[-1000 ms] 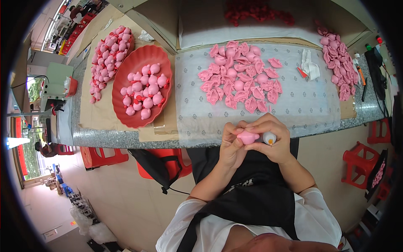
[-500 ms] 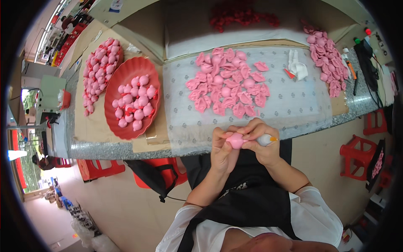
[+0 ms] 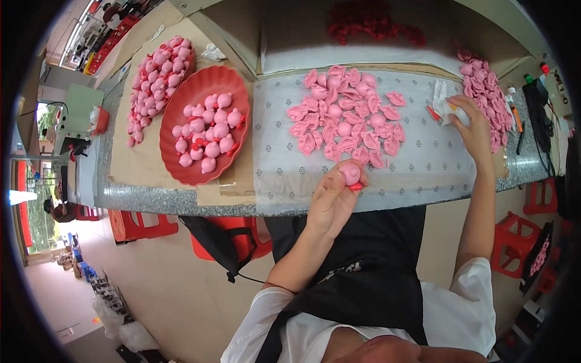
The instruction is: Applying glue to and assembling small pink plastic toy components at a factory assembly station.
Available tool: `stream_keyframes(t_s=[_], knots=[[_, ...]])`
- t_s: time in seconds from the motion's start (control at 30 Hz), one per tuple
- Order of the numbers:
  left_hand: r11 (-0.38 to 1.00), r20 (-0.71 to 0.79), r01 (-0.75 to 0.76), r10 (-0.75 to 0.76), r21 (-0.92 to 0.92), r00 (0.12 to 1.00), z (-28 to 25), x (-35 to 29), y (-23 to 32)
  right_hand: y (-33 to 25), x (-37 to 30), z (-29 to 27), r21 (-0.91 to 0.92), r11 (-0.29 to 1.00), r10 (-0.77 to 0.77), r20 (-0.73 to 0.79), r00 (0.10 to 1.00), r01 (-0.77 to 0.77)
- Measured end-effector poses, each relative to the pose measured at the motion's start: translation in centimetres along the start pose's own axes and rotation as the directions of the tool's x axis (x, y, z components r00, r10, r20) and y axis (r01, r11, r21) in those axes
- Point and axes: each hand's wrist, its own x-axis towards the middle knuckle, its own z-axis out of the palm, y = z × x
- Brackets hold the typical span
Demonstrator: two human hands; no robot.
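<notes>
Left of the pink heap [image 3: 344, 128], a narrow bare lane of patterned paper [image 3: 269, 145] runs between it and the red bowl [image 3: 187, 94], whose raised rim stands in the way. To the heap's right, a wider bare stretch ends at the white cloth [image 3: 440, 97] and right hand [image 3: 473, 124]. Just in front, the left hand [image 3: 331, 196] blocks passage; the heap's front-right side is open. Behind, the shelf's left panel [image 3: 227, 39] obstructs.

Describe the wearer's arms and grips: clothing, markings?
Left grip and right grip: bare, ungloved. Forearms uncovered, wrists plain. White sleeves, short and loose. Black apron worn over a white top; pale marking on apron.
</notes>
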Motion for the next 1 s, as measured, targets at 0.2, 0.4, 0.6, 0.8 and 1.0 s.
stream_keyframes(t_s=[0.2,0.4,0.6,0.8,1.0], knots=[[0.938,-0.012,0.151,-0.162,-0.311,0.987,-0.4,0.1,-0.4,1.6,-2.4,1.5,-0.270,0.942,0.218,0.048,0.975,-0.197],[0.941,0.039,0.167,-0.162,-0.295,0.986,-0.4,0.5,-1.4,-6.6,-4.9,2.0,0.620,0.772,0.318,-0.189,0.929,-0.138],[0.998,-0.038,0.040,-0.042,-0.057,0.998,0.4,-0.2,-2.0,-13.3,-6.1,6.7,0.831,0.539,0.104,0.095,0.990,-0.137],[0.994,-0.051,-0.027,0.033,0.106,0.998,0.2,-1.1,-2.1,-13.0,-7.3,6.9,0.837,0.547,0.017,0.016,1.000,-0.023],[0.546,0.132,-0.389,0.450,0.741,0.883,0.5,-0.4,-0.8,-12.6,-7.2,5.5,0.971,0.174,0.425,0.077,0.902,-0.164]])
